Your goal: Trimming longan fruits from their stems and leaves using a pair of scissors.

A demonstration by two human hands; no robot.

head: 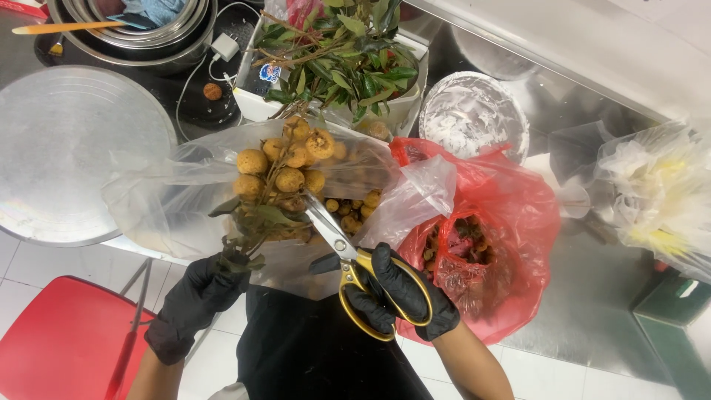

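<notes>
Your right hand (400,292), in a black glove, has its fingers threaded through the yellow handles of the scissors (348,255) and closed around them; the blades point up-left and look nearly shut at a stem of the fruit bunch (285,174). Your left hand (200,292), also gloved, has its fingers clamped on the bunch's stalk end, holding the round tan fruits and leaves above the open clear plastic bag (163,192), where loose fruits already lie. Just right of the scissors sits a red plastic bag (511,215) with scraps inside, and beyond the bunch a white tub of leafy branches (348,67) stands on the steel surface (585,311).

The risk, as I judge it: the blade tips sit close to the fruits, so a cut taken too high could nick a skin. The clear bag hangs off the surface's edge, so falling fruit could drag it down.
</notes>
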